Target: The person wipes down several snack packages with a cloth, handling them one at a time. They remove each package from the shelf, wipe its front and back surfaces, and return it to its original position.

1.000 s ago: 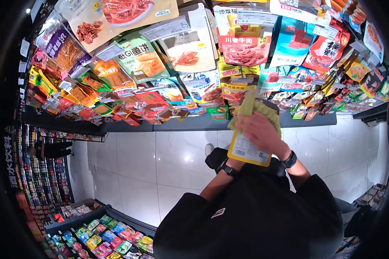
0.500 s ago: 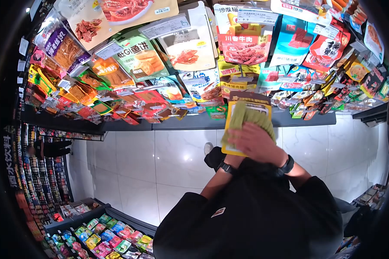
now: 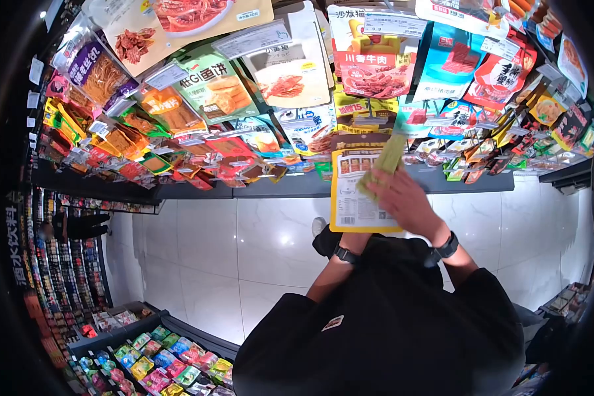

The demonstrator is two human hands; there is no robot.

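Note:
A brown and yellow snack pouch (image 3: 354,204) is held out in front of my body, its white printed back with a barcode facing up. My left hand (image 3: 356,243) supports it from underneath; the fingers are hidden behind the pouch. My right hand (image 3: 408,203) grips a folded green cloth (image 3: 388,160) over the right side of the pouch, and the cloth covers part of that side. Both wrists wear dark bands.
Hanging snack bags, among them a red and white beef pouch (image 3: 375,69) and a green pouch (image 3: 216,86), fill the rack ahead above a dark shelf edge (image 3: 257,189). A bin of colourful packets (image 3: 171,360) stands lower left. Another person (image 3: 79,227) is far left.
The cloth in my right hand has slid right across the pouch, uncovering the printed label and barcode. The pouch has shifted slightly left and lies flatter to view.

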